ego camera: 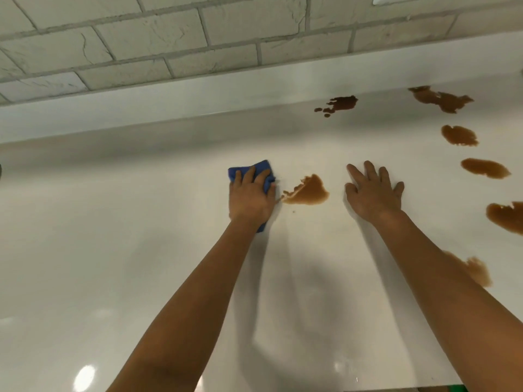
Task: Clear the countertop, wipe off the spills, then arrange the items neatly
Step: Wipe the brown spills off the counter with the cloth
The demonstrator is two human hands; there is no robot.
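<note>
Two bare forearms reach in from the bottom edge over the glossy white countertop [113, 236]. Grey brick-pattern wall [169, 38] behind, with a low white backsplash ledge. Right hand [373, 193] lies flat on the counter, fingers straight and spread, holding nothing. Left hand [250, 198] presses a blue cloth [261, 168] down, fingers lightly curled over it. Brown spill puddle [308, 192] sits between the hands, just beside the cloth. More brown spills [460, 135] scattered far right.
</note>
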